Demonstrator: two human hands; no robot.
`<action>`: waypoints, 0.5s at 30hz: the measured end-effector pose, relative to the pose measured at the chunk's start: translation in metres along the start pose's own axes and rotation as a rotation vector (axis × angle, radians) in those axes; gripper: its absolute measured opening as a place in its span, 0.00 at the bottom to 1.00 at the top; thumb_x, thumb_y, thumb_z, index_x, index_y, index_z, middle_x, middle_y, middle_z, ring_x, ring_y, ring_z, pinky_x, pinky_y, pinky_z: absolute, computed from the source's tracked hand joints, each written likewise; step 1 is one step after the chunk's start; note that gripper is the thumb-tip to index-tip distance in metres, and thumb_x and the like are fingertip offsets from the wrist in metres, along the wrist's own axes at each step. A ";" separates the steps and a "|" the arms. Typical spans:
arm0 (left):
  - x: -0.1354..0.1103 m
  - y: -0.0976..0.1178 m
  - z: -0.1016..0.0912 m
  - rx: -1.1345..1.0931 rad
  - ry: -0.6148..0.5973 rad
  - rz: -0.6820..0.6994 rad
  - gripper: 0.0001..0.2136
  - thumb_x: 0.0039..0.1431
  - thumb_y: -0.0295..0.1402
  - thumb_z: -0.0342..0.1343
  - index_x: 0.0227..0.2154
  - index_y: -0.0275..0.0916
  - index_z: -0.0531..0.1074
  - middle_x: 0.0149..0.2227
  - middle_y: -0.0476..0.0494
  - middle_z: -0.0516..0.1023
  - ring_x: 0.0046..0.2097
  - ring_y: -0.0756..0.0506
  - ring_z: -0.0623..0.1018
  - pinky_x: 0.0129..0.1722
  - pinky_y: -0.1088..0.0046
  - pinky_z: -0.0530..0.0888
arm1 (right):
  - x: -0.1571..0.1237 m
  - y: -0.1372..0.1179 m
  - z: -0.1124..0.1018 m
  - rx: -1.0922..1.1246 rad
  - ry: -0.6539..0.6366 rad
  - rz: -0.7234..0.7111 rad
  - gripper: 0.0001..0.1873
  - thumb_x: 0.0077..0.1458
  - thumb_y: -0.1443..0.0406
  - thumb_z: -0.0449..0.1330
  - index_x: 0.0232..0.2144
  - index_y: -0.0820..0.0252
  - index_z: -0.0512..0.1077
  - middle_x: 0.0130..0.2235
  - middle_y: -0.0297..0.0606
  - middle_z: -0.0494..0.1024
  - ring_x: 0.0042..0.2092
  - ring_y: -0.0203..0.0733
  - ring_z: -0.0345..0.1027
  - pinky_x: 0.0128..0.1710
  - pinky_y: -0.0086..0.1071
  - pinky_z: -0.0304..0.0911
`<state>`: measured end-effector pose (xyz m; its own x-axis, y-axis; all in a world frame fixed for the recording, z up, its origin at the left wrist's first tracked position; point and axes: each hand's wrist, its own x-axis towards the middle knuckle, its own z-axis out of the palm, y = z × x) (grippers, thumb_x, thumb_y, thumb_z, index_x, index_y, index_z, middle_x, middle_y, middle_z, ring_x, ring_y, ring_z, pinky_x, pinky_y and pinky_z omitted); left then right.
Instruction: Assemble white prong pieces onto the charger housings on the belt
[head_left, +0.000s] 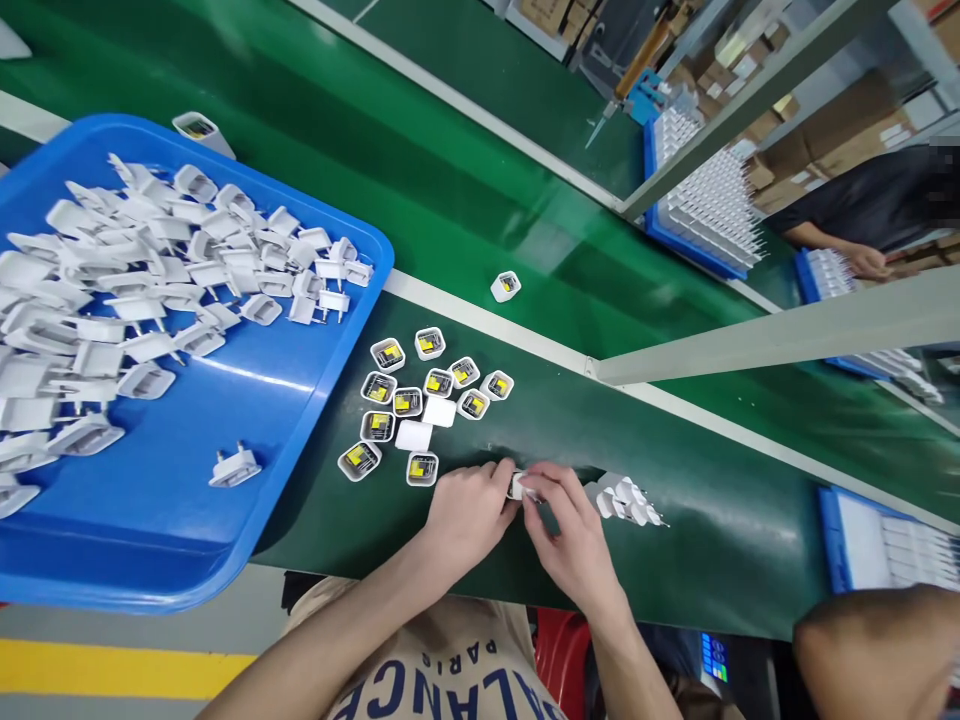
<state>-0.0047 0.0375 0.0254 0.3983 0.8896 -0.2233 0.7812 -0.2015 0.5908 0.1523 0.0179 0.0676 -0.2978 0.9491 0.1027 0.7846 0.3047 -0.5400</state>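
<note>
both hands in use, close together over the green bench (720,570). left hand (469,515) pinches a small white piece (517,487) between thumb and index; right hand (570,520) grasps the same piece from its other side, fingertips bent over it. piece sits right between the hands, detail mostly covered by fingers.

step in hand, my read: fitting or pressing parts together at the fingertips. next move probably calls for a firm left hold, parts lined up square, even push from right fingers; can't tell if it's seated.

beyond the left hand, off to its left: cluster of white cups (407,402), most open with yellow bits inside, two showing plain white faces. farther left, blue tray (251,400) with loose white plug parts (146,380). just right of right hand: bunched white plugs (628,500), pins out.
</note>
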 end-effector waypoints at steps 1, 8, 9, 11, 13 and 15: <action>0.000 -0.002 -0.001 -0.013 -0.010 0.001 0.10 0.64 0.31 0.58 0.48 0.42 0.71 0.39 0.45 0.83 0.37 0.41 0.84 0.30 0.69 0.70 | -0.001 -0.001 0.003 -0.022 0.023 0.034 0.11 0.68 0.69 0.55 0.50 0.54 0.71 0.48 0.44 0.75 0.49 0.45 0.75 0.48 0.39 0.75; 0.002 0.003 0.005 0.045 0.054 0.009 0.04 0.63 0.33 0.60 0.37 0.42 0.71 0.33 0.46 0.80 0.35 0.42 0.82 0.31 0.70 0.68 | -0.005 0.001 0.008 -0.099 0.073 0.165 0.09 0.69 0.64 0.55 0.50 0.55 0.70 0.36 0.37 0.75 0.35 0.41 0.72 0.38 0.36 0.73; 0.002 0.004 0.007 0.043 0.066 0.010 0.04 0.63 0.33 0.61 0.37 0.42 0.71 0.32 0.46 0.80 0.34 0.42 0.82 0.31 0.70 0.68 | -0.005 0.001 0.006 -0.088 0.064 0.153 0.09 0.69 0.64 0.55 0.49 0.55 0.70 0.37 0.37 0.75 0.36 0.41 0.72 0.39 0.36 0.73; 0.002 0.004 0.008 0.036 0.078 0.002 0.04 0.63 0.33 0.60 0.36 0.42 0.71 0.31 0.46 0.80 0.34 0.42 0.82 0.30 0.70 0.68 | -0.004 0.001 0.003 -0.069 0.036 0.107 0.07 0.70 0.65 0.55 0.48 0.54 0.70 0.41 0.40 0.77 0.41 0.43 0.74 0.42 0.37 0.73; 0.003 0.003 0.009 0.031 0.080 -0.004 0.03 0.63 0.32 0.59 0.36 0.42 0.71 0.31 0.45 0.81 0.33 0.42 0.82 0.29 0.70 0.67 | -0.003 0.001 0.001 -0.068 0.005 0.058 0.07 0.70 0.66 0.54 0.46 0.54 0.71 0.44 0.42 0.77 0.45 0.44 0.74 0.44 0.37 0.73; 0.003 0.002 0.008 0.026 0.079 -0.004 0.03 0.63 0.31 0.59 0.35 0.41 0.70 0.31 0.45 0.81 0.32 0.41 0.82 0.28 0.70 0.67 | -0.002 0.001 0.001 -0.110 0.003 0.041 0.06 0.71 0.65 0.54 0.46 0.54 0.71 0.44 0.42 0.77 0.45 0.45 0.74 0.44 0.38 0.72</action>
<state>0.0024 0.0367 0.0196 0.3570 0.9197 -0.1632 0.7956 -0.2078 0.5691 0.1531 0.0162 0.0656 -0.2624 0.9612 0.0853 0.8513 0.2722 -0.4485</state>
